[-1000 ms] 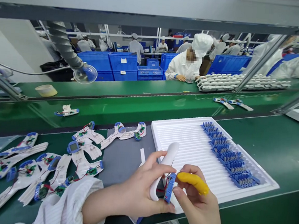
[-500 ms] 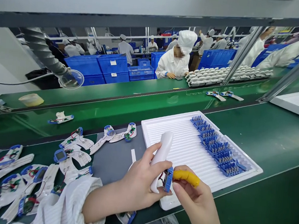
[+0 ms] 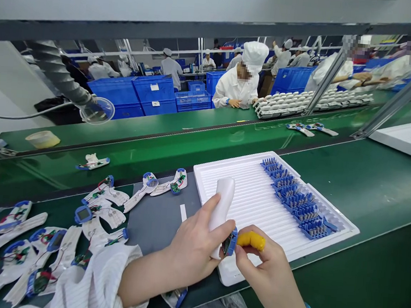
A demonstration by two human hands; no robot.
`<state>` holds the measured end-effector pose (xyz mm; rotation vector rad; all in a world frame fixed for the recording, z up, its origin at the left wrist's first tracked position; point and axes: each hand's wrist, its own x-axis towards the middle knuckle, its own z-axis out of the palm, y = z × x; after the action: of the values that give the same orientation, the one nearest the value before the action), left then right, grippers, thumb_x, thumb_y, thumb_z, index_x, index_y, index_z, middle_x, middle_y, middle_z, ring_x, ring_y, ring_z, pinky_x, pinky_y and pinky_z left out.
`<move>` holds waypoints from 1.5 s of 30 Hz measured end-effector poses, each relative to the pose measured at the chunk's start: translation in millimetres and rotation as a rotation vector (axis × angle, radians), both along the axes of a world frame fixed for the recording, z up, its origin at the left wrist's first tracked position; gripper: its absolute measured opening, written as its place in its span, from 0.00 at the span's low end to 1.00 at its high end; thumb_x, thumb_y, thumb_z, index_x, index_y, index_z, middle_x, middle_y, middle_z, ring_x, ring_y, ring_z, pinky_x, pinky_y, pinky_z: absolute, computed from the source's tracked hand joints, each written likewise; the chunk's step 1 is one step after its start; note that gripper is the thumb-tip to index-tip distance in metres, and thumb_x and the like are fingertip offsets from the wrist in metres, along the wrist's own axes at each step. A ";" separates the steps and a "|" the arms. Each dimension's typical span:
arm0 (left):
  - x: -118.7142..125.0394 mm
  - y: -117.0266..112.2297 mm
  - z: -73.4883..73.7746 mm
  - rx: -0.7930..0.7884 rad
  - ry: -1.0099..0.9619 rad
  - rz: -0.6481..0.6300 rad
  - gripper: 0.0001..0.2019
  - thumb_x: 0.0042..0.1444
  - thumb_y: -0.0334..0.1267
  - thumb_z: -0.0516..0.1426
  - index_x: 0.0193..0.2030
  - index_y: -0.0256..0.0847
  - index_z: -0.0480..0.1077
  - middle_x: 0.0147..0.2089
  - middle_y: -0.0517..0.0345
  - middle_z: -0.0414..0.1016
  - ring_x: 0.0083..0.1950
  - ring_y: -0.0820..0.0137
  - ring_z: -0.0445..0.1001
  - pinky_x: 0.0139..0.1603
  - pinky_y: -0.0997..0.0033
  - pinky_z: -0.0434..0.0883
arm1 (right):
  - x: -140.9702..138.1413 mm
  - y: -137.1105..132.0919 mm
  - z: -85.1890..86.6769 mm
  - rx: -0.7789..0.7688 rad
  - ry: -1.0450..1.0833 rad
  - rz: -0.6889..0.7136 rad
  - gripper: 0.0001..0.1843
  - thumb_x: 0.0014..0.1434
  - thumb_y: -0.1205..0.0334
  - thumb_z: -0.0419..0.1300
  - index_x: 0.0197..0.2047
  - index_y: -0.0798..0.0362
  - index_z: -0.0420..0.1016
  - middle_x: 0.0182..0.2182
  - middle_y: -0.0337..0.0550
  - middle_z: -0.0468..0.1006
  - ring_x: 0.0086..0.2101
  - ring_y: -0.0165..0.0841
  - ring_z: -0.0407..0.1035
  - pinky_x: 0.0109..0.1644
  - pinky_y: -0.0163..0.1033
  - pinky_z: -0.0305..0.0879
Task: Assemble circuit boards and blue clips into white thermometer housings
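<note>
My left hand (image 3: pixel 195 241) is wrapped round a white curved handheld housing (image 3: pixel 224 196), which looks like a forehead thermometer shell and stands tilted above the front of the tray. At its lower end sits a blue end piece (image 3: pixel 232 242) with a green circuit board partly showing. My right hand (image 3: pixel 266 261), its index finger in a yellow finger cot (image 3: pixel 252 240), has thumb and index fingertips closed at the outer side of this blue piece. Whether something small lies between those fingertips is hidden.
A white ribbed tray (image 3: pixel 235 175) carries rows of blue parts with metal springs (image 3: pixel 295 194). Opened white half-shells (image 3: pixel 104 212) with wires and boards crowd the left. Beyond runs a green conveyor belt (image 3: pixel 177 149); a co-worker (image 3: pixel 237 83) sits across it. A metal post (image 3: pixel 384 97) stands at right.
The half-shells on the conveyor have shifted right. The housing in my left hand has turned slightly, so the blue piece shows less of its side. My right fingers stay against it.
</note>
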<state>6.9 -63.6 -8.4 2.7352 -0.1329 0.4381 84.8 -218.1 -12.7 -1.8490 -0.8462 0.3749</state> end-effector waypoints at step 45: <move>-19.3 25.2 -20.5 -0.692 0.034 -0.041 0.46 0.34 0.49 0.68 0.59 0.47 0.49 0.65 0.43 0.37 0.68 0.51 0.42 0.60 0.53 0.59 | -9.4 31.9 -14.0 0.335 0.762 0.164 0.10 0.54 0.55 0.62 0.37 0.51 0.73 0.28 0.38 0.72 0.28 0.27 0.66 0.32 0.31 0.65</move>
<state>-12.4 -38.4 -28.9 2.0542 -0.0196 0.3435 75.4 -186.2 -26.6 -1.1802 -0.4835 0.9087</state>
